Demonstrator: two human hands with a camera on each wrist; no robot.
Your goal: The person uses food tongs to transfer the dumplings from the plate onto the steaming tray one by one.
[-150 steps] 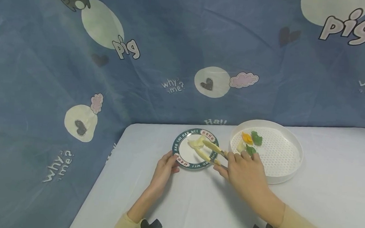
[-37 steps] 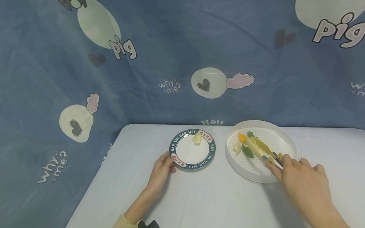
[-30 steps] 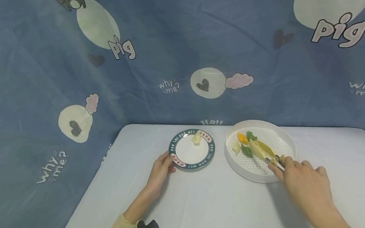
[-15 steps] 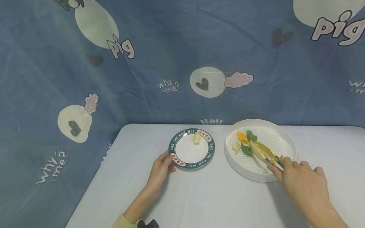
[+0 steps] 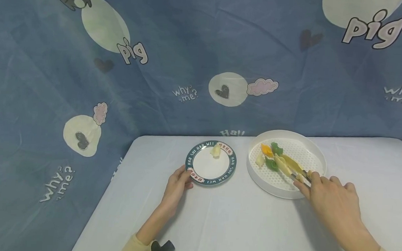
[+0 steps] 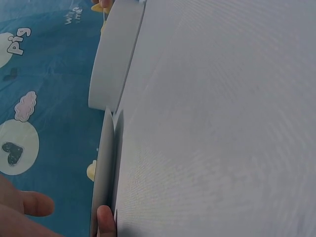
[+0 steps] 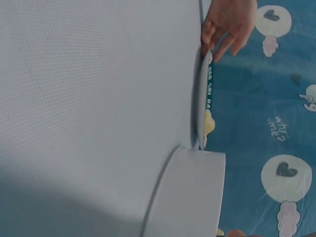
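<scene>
My left hand (image 5: 176, 188) grips the near left rim of a small round plate (image 5: 211, 175) with a green lettered border. On the plate's far side lies a pale yellowish piece (image 5: 216, 151). My right hand (image 5: 335, 199) holds tongs (image 5: 295, 168) with yellow tips, reaching over the wall of a round white tray (image 5: 308, 155). The tips are close together, low over the tray beside a green leafy piece (image 5: 271, 164). Near them lie an orange piece (image 5: 266, 150), another green piece (image 5: 276, 148) and a pale piece (image 5: 260, 160).
Plate and tray stand side by side near the back of a white-covered table (image 5: 240, 226). A blue patterned cloth (image 5: 177, 52) hangs behind and to the left. The tray's raised wall (image 7: 192, 192) shows large in the right wrist view.
Five seconds ago the tongs held the pale piece over the plate; that piece now lies there. The tongs have moved right to the tray and barely shift in the last half second.
</scene>
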